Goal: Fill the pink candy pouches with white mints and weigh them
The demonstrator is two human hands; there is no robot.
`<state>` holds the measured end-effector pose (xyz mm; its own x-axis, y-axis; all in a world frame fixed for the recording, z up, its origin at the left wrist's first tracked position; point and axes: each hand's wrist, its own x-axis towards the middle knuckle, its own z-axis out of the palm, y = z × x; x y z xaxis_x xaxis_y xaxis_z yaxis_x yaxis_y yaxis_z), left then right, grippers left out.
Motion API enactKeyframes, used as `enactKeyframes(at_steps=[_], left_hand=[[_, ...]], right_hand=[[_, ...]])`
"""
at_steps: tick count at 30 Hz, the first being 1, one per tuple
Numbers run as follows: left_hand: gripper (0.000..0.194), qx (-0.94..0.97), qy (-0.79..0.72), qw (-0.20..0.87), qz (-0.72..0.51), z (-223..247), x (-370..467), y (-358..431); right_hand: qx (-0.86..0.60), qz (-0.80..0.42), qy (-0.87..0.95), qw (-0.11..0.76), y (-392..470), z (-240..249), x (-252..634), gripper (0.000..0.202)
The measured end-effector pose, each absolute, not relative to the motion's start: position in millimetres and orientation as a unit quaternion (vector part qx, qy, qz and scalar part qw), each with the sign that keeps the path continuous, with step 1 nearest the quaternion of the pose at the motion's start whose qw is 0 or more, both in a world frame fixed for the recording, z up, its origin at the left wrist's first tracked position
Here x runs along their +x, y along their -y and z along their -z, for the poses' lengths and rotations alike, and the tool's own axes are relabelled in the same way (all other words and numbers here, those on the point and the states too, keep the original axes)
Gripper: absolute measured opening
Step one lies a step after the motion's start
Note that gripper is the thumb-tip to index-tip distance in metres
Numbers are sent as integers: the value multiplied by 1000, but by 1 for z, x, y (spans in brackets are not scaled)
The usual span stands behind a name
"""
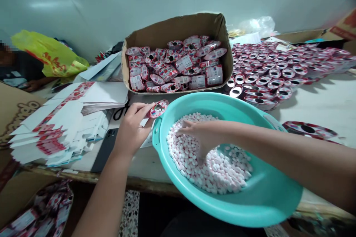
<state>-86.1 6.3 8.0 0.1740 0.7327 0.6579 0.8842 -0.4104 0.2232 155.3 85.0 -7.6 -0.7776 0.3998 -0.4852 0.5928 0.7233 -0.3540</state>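
Observation:
A small red-and-white printed packet with a round dark opening is gripped between the thumb and fingers of my left hand, beside the basin's left rim. Inside the turquoise basin, my right hand reaches down into a heap of small white and pale pink candies. Its fingers are spread and partly sunk among the candies, so the fingertips are hard to see. The right forearm crosses over the basin's right side.
Behind the basin stands a cardboard box of packets. Rows of upright packets cover the back right. Flat printed cartons, a dark phone and scissors lie left. A person sits far left near a yellow bag.

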Motion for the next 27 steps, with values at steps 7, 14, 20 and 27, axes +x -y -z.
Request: enactKeyframes(at_steps=[7, 14, 20, 27], left_hand=[[40, -619, 621, 22, 479, 14, -135, -23], [65, -504, 659, -231, 508, 59, -181, -26], [80, -497, 633, -203, 558, 22, -167, -29], [65, -727, 598, -97, 322, -35, -87, -135]], right_hand=[[272, 247, -908, 199, -85, 8, 156, 132], [284, 254, -900, 213, -86, 12, 153, 133], [274, 267, -903, 197, -90, 8, 154, 126], [280, 273, -895, 216, -95, 1, 153, 94]])
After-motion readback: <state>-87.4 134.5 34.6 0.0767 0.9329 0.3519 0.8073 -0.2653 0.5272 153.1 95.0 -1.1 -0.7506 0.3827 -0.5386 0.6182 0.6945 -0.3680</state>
